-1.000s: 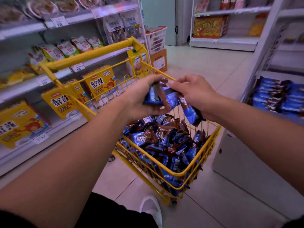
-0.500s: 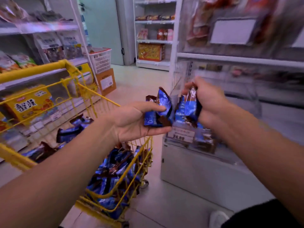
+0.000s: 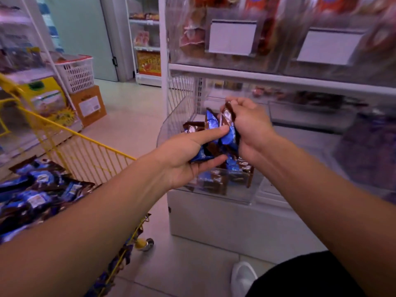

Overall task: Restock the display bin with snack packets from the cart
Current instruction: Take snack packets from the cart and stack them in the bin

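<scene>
Head | both hands point(image 3: 184, 159) grip glossy foil packets point(image 3: 228, 133) | clear bin point(image 3: 246, 196)

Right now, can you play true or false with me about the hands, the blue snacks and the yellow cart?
1. Both hands hold blue and brown snack packets. True: the left hand and the right hand each grip some snack packets.
2. The hands are over the yellow cart. False: they are over the clear display bin; the yellow cart is off to the left.
3. The display bin has no packets in it. False: a few packets already lie in it.
4. The cart has lots of packets in it. True: a pile of cart packets fills it.
5. A white basket sits on a cardboard box. True: the white basket is on the cardboard box.
</scene>
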A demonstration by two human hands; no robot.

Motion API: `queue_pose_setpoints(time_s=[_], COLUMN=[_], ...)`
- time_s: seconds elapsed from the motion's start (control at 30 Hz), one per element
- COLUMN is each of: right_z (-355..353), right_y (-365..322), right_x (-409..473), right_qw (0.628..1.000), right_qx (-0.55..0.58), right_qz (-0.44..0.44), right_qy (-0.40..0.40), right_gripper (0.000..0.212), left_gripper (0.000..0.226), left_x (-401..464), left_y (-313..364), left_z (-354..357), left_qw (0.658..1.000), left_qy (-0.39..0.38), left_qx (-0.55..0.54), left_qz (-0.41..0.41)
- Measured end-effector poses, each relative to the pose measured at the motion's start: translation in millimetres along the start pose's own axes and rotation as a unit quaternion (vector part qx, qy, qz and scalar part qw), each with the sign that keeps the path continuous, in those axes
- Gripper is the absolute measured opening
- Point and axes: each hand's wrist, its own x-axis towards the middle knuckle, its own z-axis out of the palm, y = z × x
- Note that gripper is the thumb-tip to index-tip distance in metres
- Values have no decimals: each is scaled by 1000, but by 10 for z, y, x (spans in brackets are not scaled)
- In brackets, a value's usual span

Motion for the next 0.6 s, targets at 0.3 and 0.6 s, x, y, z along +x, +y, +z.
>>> queue_pose_setpoints(time_s=[0.3,0.6], right_z=[-693,-758], right_y=[-145,-111], right_x=[183,283], right_qw=[941,969], right_qx=[-179,-134], right_qz=[2,10], right_qy=[-287,-207], right_gripper=[45,8], left_gripper=[29,36], left_x=[194,224], left_y=[-18,-49], left_z=[19,-49], left_qw=[998,997], left_qy=[21,-10], left_qx=[-57,-62], left_qz=[-30,-34])
